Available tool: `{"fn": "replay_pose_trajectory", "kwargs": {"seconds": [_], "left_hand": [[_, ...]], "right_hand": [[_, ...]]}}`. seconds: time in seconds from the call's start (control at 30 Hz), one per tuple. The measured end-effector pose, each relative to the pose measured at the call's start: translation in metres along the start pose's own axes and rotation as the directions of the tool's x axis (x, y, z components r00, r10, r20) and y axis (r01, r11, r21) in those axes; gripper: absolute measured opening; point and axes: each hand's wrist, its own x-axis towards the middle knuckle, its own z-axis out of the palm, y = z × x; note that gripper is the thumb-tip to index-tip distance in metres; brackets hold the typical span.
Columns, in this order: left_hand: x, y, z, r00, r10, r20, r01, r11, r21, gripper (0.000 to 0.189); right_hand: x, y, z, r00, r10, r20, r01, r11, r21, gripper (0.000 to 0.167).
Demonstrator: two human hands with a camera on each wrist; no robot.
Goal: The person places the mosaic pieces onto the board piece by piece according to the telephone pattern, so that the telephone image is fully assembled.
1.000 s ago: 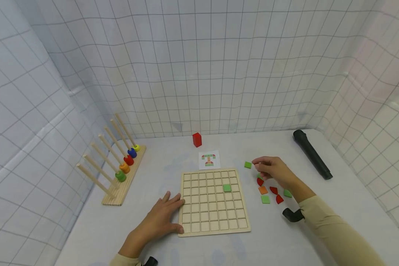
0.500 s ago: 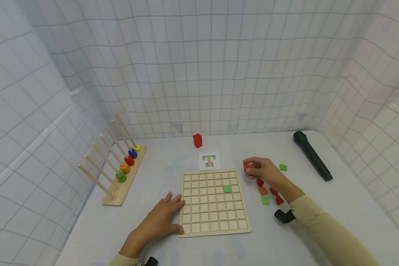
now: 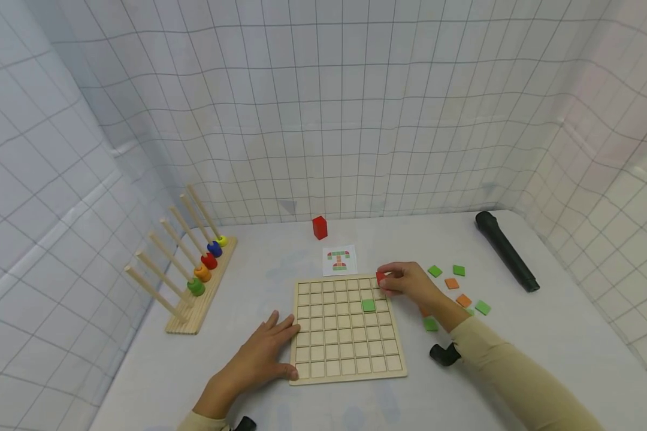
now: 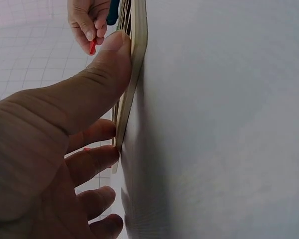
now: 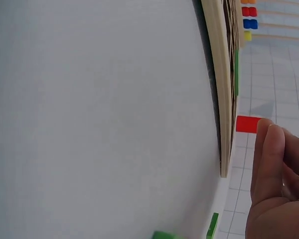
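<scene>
The right hand [image 3: 414, 285] pinches a small red tile [image 3: 380, 278] between thumb and fingertips over the top right corner of the wooden grid board [image 3: 330, 332]. In the left wrist view the same tile [image 4: 92, 47] sticks out from the fingertips. A green tile [image 3: 368, 305] lies in one cell of the board. The left hand [image 3: 261, 352] rests along the board's left edge, fingers spread and nearly straight; thumb and fingertips touch the rim. Loose green tiles [image 3: 482, 307] and orange tiles [image 3: 452, 283] lie to the right, partly hidden by the right forearm.
A pattern card [image 3: 339, 260] lies behind the board, with a red block [image 3: 320, 228] farther back. At left stands a wooden peg rack [image 3: 202, 293] with coloured beads. A black microphone-like object [image 3: 507, 251] lies at right. Gridded cloth walls surround the table.
The right hand has moved left from among the loose tiles to the board's top right corner, carrying the red tile. The left hand has stayed at the board's left edge.
</scene>
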Motion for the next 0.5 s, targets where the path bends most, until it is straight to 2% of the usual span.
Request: {"fn": "replay_pose_trajectory", "kwargs": {"seconds": [0.13,0.37,0.5], "left_hand": [[0.001,0.000,0.001,1.000,-0.020,0.016,0.020,1.000,0.000,0.097],[0.000,0.000,0.001,0.999,-0.029,0.024,0.029,1.000,0.002,0.097],[0.000,0.002,0.000,0.999,-0.027,0.020,0.028,1.000,-0.004,0.096]], "right_hand": [[0.002,0.003,0.007,0.999,0.031,0.009,-0.031,0.999,-0.009,0.046],[0.005,0.005,0.017,1.000,0.021,0.016,-0.018,0.988,-0.153,0.039],[0.007,0.003,0.022,0.999,0.031,0.044,-0.021,0.981,-0.194,0.036]]}}
